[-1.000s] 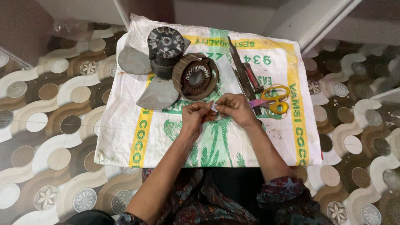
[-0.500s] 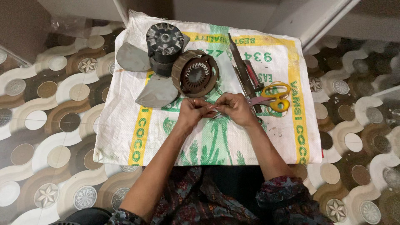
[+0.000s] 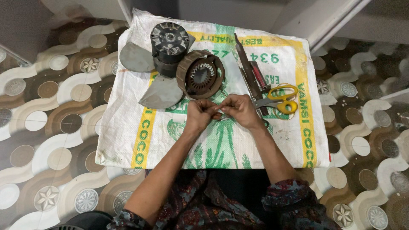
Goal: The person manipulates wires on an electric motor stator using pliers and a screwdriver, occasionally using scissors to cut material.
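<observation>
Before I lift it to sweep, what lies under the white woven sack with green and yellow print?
Under the white woven sack, only patterned floor tiles show around its edges. The floor directly beneath is covered by the sack, so anything there cannot be seen.

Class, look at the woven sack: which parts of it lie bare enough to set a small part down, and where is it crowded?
Bare: the woven sack left of the left hand, below the fan blade; also the near right corner under the scissors. Crowded: the far half, with motor, ring-shaped stator and long tools.
</observation>
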